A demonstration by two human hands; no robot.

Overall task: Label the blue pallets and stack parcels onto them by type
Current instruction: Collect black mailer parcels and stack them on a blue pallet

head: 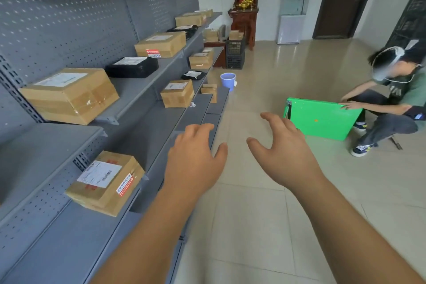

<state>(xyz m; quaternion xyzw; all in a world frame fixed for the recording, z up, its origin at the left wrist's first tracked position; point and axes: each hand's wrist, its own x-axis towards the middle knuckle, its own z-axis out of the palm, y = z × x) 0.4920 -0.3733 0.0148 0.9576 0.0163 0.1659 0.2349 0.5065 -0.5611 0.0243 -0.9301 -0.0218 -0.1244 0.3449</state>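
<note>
Both my hands are out over the beige tile floor (253,226), left hand (196,159) and right hand (285,150) spread open, holding nothing. Cardboard parcels (69,94) sit on the grey shelving (57,249) at left. Far right, a crouching person (396,99) holds a green board (320,120).

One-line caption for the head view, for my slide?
Both hands open and empty beside grey shelving of cardboard parcels.

Bright even indoor light; floor (288,71) showing glare; wide-angle bending edges; slight soft blur, faint shadows.
</note>
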